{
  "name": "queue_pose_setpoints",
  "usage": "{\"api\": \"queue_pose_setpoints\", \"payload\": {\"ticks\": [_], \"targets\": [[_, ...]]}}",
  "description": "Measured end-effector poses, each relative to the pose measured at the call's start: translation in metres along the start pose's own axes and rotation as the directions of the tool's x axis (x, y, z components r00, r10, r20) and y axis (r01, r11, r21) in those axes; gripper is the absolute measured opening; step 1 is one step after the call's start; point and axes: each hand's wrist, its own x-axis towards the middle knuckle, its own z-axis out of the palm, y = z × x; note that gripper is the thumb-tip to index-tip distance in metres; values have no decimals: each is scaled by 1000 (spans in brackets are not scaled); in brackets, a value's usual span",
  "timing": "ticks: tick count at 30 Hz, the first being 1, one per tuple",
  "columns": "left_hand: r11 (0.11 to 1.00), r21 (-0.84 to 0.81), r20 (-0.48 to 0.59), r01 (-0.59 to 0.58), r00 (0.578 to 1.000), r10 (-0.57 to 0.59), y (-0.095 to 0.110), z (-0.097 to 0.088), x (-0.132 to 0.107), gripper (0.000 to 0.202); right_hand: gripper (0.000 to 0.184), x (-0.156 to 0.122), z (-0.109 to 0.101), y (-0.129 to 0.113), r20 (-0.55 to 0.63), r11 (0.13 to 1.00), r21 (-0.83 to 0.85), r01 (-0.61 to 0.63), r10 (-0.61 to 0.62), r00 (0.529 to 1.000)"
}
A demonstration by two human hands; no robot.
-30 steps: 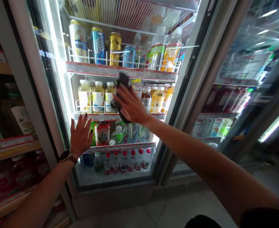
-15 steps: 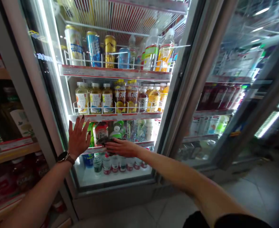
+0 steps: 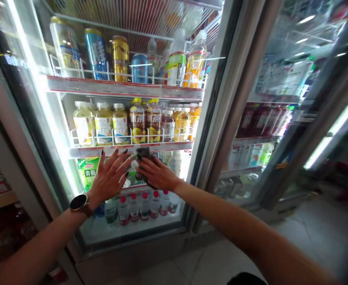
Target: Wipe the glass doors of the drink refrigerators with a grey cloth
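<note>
Before me is the glass door (image 3: 202, 136) of a lit drinks fridge. My left hand (image 3: 110, 176), a watch (image 3: 79, 202) on its wrist, is held up flat at the glass with its fingers spread and nothing in them. Just right of it, my right hand (image 3: 159, 173) presses a dark grey cloth (image 3: 143, 153) against the pane, its fingers lying over the cloth. Both hands are level with the shelf below the bottled teas and hide part of it. Whether the left palm touches the glass I cannot tell.
Behind the glass stand cans (image 3: 120, 59) on the upper shelf, tea bottles (image 3: 138, 120) below, a green package (image 3: 87, 172) lower left and red-capped bottles (image 3: 134, 208) at the bottom. Another fridge (image 3: 252, 138) is on the right. Tiled floor (image 3: 218, 257) lies below.
My right hand has moved the cloth upward and slightly right across the glass. My left hand has shifted right and a little down, closer to the right hand. The view has turned slightly.
</note>
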Motion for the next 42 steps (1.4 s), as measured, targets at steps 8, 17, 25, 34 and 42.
{"api": "queue_pose_setpoints", "payload": {"ticks": [8,17,25,34,42], "targets": [[996,17,99,-88,991,86,3,4,16,81,57,-23,-33,65,107,976,26,214,-216,971],[981,94,114,-172,980,161,-5,16,17,81,71,-38,-37,97,-250,905,27,-423,416,874],[988,28,107,-154,983,150,-5,11,19,83,50,-129,17,2,130,973,200,113,-140,981],[977,-46,237,-210,947,215,0,6,-28,75,65,-40,-48,118,-383,743,86,-664,640,666],[949,-144,400,-281,861,316,-1,-2,-129,69,72,-101,75,-146,-499,446,237,-863,818,286]]}}
